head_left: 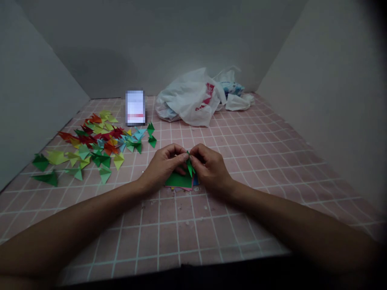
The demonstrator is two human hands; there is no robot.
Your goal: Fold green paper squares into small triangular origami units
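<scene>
Between the fingertips of both hands is a small folded piece of green paper (190, 165), narrow and pointed, held upright above the table. My left hand (169, 161) pinches it from the left, and my right hand (208, 164) pinches it from the right near its top. Just beneath them lies a stack of colored paper sheets (178, 181), green on top, with pink and blue edges showing below. My fingers hide part of the folded paper and of the stack.
Many folded paper shapes (104, 173) in green, yellow, red, orange and light blue spread over the left of the table. A lit phone (135, 106) stands behind them. White plastic bags (190, 98) lie at the back. A pink checked cloth (256, 161) covers the table, with walls around it.
</scene>
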